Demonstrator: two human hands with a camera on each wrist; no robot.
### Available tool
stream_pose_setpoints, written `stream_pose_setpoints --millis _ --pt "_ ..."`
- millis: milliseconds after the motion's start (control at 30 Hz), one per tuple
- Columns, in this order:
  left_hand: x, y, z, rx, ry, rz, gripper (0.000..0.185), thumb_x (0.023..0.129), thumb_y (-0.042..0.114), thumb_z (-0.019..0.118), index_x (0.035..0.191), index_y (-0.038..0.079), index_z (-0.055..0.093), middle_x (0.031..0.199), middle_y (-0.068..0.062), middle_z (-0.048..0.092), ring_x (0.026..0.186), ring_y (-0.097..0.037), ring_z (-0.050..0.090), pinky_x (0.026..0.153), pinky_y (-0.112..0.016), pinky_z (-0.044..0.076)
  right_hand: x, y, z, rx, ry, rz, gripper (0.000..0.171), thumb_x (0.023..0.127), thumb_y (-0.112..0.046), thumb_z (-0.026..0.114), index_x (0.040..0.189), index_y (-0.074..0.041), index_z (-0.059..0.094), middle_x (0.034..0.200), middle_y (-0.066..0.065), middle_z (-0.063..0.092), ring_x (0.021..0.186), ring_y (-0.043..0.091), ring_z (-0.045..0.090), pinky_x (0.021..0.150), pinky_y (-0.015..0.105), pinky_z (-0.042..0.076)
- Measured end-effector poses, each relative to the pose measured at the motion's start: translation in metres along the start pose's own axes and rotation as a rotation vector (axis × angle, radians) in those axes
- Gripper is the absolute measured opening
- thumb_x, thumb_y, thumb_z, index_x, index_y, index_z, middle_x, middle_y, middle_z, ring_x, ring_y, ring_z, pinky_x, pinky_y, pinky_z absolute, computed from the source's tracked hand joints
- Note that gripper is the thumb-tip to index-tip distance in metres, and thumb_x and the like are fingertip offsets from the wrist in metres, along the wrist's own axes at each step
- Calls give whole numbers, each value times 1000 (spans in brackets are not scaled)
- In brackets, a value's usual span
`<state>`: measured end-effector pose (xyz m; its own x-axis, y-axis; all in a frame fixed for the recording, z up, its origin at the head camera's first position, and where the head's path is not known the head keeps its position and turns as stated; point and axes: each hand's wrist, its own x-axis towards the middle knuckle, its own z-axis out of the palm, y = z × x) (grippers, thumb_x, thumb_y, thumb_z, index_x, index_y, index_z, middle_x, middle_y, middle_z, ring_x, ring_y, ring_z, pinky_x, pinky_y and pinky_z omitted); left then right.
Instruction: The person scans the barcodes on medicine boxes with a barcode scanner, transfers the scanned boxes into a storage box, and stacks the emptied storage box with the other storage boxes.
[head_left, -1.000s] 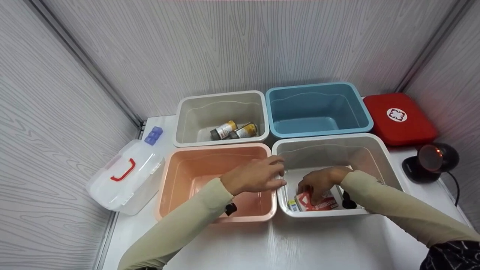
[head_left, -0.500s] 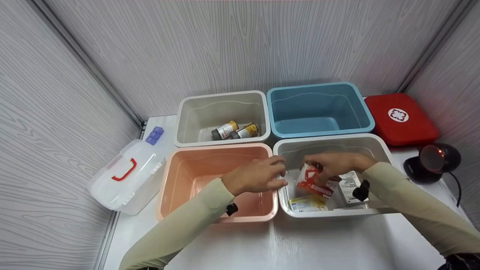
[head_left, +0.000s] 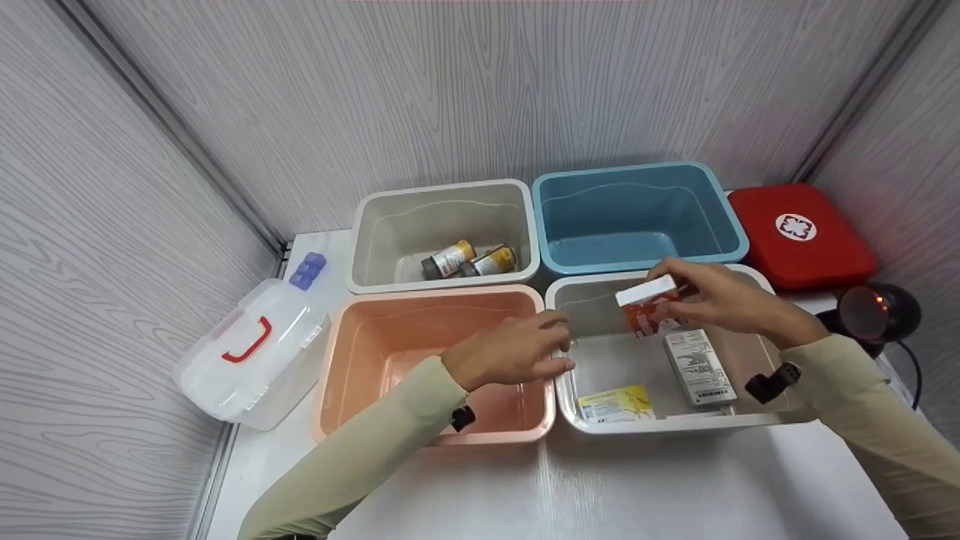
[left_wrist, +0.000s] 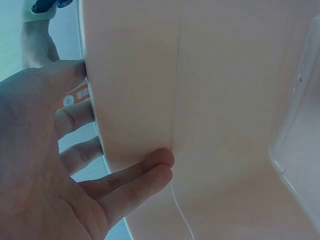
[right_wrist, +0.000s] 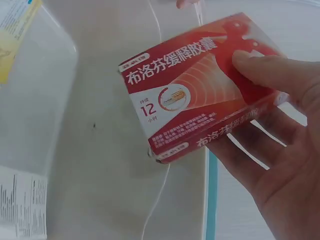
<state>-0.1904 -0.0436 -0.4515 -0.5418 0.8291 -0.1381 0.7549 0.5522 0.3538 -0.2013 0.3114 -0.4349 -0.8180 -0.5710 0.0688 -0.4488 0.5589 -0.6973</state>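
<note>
Above the front right grey-white bin (head_left: 757,279), my right hand (head_left: 716,301) holds a red and white medicine box (right_wrist: 200,87). In the right wrist view the thumb presses on its printed face and the fingers lie behind it. My left hand (head_left: 514,351) is at the right rim of the pink bin (head_left: 360,298). Two of its fingers (left_wrist: 135,182) lie inside against the pink wall, while the others are beyond the rim, holding nothing. On the grey-white bin's floor lie a yellow and white packet (head_left: 619,405) and a white printed box (head_left: 699,367).
Two yellow-capped bottles (head_left: 491,261) lie in the back left grey bin (head_left: 360,225). A blue bin (head_left: 577,180) stands behind the right one. Around the sides are a red first-aid case (head_left: 825,247), a black device (head_left: 879,311), a clear lidded box (head_left: 251,352) and a purple pill organizer (head_left: 307,270).
My right hand has lifted the red medicine box off the bin floor toward the back of the bin and tilted it. The packet and white box are uncovered. My left hand stays put.
</note>
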Motion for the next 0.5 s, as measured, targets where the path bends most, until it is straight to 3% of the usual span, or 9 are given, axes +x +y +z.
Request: stream_pose_setpoints --millis 233,500 --pt "0 0 0 7 -1 -5 40 112 47 55 134 16 67 167 -11 48 132 -32 67 109 -47 57 -23 8 -12 -80 109 -67 43 94 9 75 129 -17 67 120 -6 68 105 6 60 87 18 53" --pt "-1 0 0 -3 15 13 38 112 44 57 131 13 68 165 -12 50 125 -32 70 107 -46 58 -43 14 -22 -95 241 23 37 93 2 80 123 -10 62 119 -11 66 108 3 58 89 12 46"
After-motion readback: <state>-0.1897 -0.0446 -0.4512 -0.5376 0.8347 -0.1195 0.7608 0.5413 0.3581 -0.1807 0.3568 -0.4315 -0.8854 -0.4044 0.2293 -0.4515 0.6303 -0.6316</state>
